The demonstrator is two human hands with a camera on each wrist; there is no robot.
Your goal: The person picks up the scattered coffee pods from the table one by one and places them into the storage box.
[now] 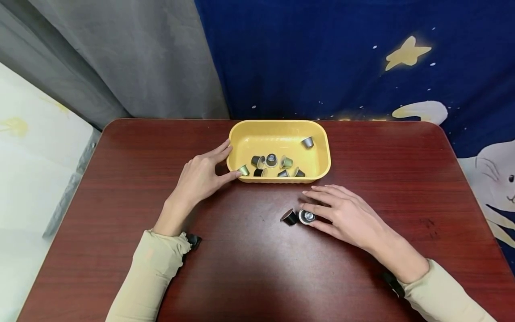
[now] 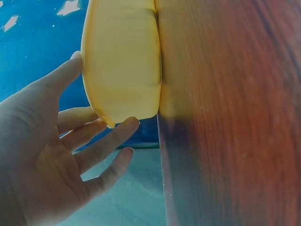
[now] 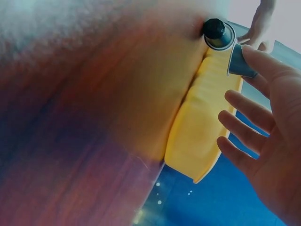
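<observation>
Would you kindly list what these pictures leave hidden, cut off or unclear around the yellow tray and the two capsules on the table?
- Head view: whether the right hand grips the silver capsule or only touches it; the fingers cover its far side.
- Head view: capsules in the yellow tray overlap and are too small to count surely.
- Left wrist view: the tray's inside is hidden by its own wall; left hand touches it.
- Right wrist view: the dark capsule sits near the top edge, table blurred.
</observation>
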